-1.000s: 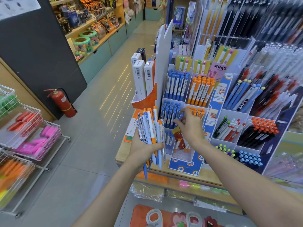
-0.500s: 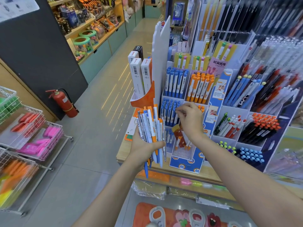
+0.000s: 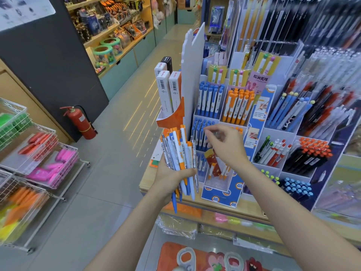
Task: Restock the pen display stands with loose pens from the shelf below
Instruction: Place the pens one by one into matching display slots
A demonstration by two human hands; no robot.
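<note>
Gripping bundle of loose pens (image 3: 180, 155) upright, left hand (image 3: 172, 179) curled round lower barrels; blue and orange tips poke out below fist. Bundle held just left of tiered pen display stand (image 3: 220, 192) on wooden worktop (image 3: 148, 178). Right hand (image 3: 226, 147) raised before stand's middle tier, fingers loosely curled, thumb and forefinger close together; blurred, cannot tell whether anything pinched. Blue pens (image 3: 209, 98) fill upper left compartment, orange pens (image 3: 238, 104) beside them. Red fire extinguisher (image 3: 81, 122) on floor, well apart, left.
</note>
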